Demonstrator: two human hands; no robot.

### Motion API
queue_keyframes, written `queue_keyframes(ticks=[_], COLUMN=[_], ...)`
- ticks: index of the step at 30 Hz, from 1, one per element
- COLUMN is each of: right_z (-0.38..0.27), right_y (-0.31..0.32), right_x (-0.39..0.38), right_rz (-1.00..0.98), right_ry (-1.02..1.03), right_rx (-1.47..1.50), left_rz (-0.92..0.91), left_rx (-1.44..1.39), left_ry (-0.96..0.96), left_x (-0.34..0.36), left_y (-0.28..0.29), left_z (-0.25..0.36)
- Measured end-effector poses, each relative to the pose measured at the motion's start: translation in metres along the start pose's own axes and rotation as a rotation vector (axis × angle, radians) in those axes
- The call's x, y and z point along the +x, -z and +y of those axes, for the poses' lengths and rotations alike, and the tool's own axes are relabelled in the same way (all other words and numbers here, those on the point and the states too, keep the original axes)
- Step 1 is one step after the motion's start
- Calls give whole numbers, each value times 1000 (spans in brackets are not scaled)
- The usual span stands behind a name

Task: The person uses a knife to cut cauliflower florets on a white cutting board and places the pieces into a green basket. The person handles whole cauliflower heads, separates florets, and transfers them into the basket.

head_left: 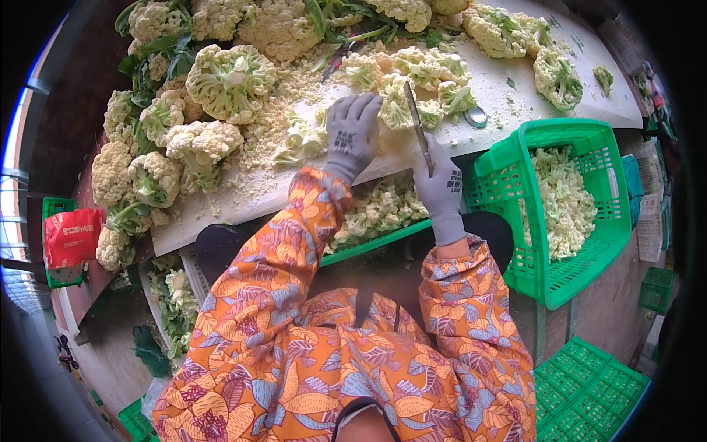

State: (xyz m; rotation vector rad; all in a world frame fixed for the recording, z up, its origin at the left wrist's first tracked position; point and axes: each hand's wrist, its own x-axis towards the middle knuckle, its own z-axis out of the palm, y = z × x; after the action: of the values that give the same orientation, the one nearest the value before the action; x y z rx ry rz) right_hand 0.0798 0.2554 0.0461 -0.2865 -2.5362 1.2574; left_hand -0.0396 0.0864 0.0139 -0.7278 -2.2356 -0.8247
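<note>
My left hand (354, 134), in a grey glove, is over the white work surface (259, 179) with its fingers stretched forward. Nothing shows in it, though its palm side is hidden. Cut cauliflower florets (305, 138) lie just left of it, and more cauliflower pieces (420, 68) are spread beyond it. My right hand (440, 184), gloved alike, is closed round a knife (416, 118). The blade points away from me, its tip beside the cut pieces. Below both hands, at the surface's near edge, a green crate holds a heap of small florets (383, 211).
Whole cauliflower heads (232, 82) pile up at the left and back. A tilted green crate (549, 287) with florets stands at right. A round metal-rimmed object (476, 116) lies near the knife. Another green crate (589, 390) is at lower right; a red bag (74, 237) is far left.
</note>
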Motion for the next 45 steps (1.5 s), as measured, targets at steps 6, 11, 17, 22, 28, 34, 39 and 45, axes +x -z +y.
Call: queue_keyframes(ticks=[6, 11, 17, 22, 28, 34, 39, 45], right_z=[15, 16, 12, 3, -7, 31, -7, -14], right_y=[-12, -26, -22, -12, 16, -49, -24, 54], right_x=[6, 9, 12, 14, 22, 59, 59, 61], right_rz=[-84, -184, -292, -370, -280, -347, -306, -164], right_ry=[-24, -135, -305, -375, 73, 234, 231, 11], right_rx=[67, 300, 602, 652, 81, -68, 193, 151], left_rz=[-451, -293, -56, -262, -235, -272, -173, -402], left_rx=[190, 237, 334, 409, 326, 311, 386, 425], left_ry=[248, 242, 220, 285, 227, 262, 288, 119], left_x=[19, -8, -4, -30, -34, -34, -24, 0], left_y=[-20, 12, 31, 2, -1, -5, 22, -13], left_z=[-4, -33, -8, 21, 8, 0, -4, 20])
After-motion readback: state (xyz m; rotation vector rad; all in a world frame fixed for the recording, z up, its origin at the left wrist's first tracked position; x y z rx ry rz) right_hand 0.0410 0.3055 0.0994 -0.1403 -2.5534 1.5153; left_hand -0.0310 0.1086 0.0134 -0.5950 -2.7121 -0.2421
